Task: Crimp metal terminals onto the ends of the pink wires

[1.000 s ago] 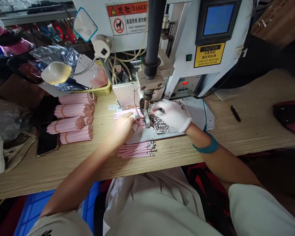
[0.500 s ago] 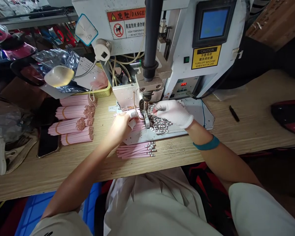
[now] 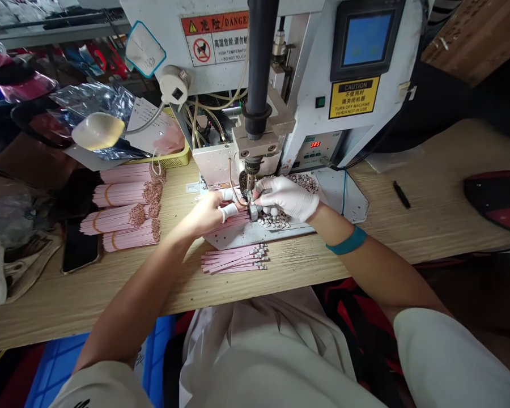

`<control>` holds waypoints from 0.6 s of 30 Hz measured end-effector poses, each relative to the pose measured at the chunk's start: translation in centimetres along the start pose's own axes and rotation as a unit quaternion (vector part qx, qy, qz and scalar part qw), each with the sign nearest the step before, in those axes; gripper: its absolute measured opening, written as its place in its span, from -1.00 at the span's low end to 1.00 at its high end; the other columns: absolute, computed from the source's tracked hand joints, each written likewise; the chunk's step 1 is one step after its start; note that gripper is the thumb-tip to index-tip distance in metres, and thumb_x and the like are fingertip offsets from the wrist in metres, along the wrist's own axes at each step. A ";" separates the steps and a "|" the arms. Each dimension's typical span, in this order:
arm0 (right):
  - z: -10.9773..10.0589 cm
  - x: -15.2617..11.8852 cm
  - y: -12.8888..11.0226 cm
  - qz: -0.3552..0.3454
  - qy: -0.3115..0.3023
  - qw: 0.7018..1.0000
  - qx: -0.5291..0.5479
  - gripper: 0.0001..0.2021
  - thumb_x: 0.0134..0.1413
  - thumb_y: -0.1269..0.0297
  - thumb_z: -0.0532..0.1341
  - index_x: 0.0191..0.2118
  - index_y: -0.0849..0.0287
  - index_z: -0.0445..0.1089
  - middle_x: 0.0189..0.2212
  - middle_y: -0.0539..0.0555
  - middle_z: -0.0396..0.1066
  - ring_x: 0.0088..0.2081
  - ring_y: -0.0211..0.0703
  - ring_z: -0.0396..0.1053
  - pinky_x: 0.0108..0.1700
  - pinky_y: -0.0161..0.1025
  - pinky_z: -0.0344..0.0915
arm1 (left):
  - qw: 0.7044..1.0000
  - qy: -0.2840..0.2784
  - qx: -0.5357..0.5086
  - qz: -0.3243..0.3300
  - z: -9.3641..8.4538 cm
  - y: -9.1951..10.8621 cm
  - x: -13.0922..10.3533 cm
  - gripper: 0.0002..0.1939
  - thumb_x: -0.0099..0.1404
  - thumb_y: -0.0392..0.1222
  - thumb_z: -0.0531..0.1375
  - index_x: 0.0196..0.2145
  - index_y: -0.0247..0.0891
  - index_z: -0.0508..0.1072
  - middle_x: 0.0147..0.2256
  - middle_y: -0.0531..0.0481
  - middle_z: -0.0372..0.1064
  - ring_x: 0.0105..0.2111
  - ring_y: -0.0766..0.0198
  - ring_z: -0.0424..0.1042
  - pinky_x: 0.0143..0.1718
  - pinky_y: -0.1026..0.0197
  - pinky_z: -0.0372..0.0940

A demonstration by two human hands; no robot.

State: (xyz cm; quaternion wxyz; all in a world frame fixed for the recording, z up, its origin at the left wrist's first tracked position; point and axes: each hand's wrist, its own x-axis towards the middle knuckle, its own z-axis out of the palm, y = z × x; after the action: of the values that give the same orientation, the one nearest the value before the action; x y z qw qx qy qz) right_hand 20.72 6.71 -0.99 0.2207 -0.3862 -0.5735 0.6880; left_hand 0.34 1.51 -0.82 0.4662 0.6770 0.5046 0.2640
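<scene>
Two hands close in at the nozzle [image 3: 250, 180] of a white machine [image 3: 301, 107]. Puts the left hand [image 3: 206, 214] by loose pink strips [image 3: 233, 223] on the pale plate [image 3: 353, 199], behind the front edge of the desk [image 3: 174, 292]; holds the gloved right hand [image 3: 293, 198] over a heap of small pieces [image 3: 277, 222]. Shows left thumb and forefinger slightly apart near the metal block [image 3: 253, 213], with no way to tell a grip on a strip from a light touch. Draws right fingertips nearly together beside the nozzle, again with no telling about a piece between them. Places a bunch of finished-looking strips [image 3: 229, 261] along the desk's front edge, and banded bundles [image 3: 121, 220] farther left, back from that edge. Looks light, thin and bendable, likelier to fan out or slip sideways than to snap; seems best taken flat between thumb and forefinger, just back from the end, clear of the nozzle, given the high-temperature warning [image 3: 216, 48]. Compared with half a second earlier, brings the right hand leftward, in tight to the nozzle, and spreads the left fingers more visibly; leaves bunch and bundles unchanged.
</scene>
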 end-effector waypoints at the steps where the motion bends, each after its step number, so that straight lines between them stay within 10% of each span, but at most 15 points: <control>1: 0.1 0.1 0.1 -0.002 0.003 1.000 -0.005 -0.89 -0.08 0.57 0.22 -0.40 0.26 0.32 -0.60 -0.05 0.28 -0.66 -0.42 0.21 -0.74 -0.49 0.09 | 1.000 -0.002 0.005 -0.005 0.0 0.0 0.1 -0.73 0.18 -0.02 0.17 -0.35 -0.31 0.46 -0.38 0.03 0.39 -0.40 0.32 0.30 -0.37 0.32 0.18; 18: 0.2 0.3 0.7 -0.023 0.000 1.000 0.007 -0.88 -0.12 0.52 0.26 -0.41 0.24 0.32 -0.59 -0.05 0.28 -0.65 -0.43 0.18 -0.74 -0.49 0.04 | 0.998 0.034 0.028 -0.035 0.2 -1.1 0.9 -0.79 0.08 -0.10 0.18 -0.46 -0.31 0.47 -0.49 0.04 0.39 -0.46 0.28 0.34 -0.44 0.28 0.22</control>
State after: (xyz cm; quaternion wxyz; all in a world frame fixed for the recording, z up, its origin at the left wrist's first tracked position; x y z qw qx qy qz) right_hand 20.52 6.65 -1.76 0.2393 -0.3715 -0.5774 0.6865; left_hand 0.36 2.38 -2.00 0.4386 0.6625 0.5507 0.2559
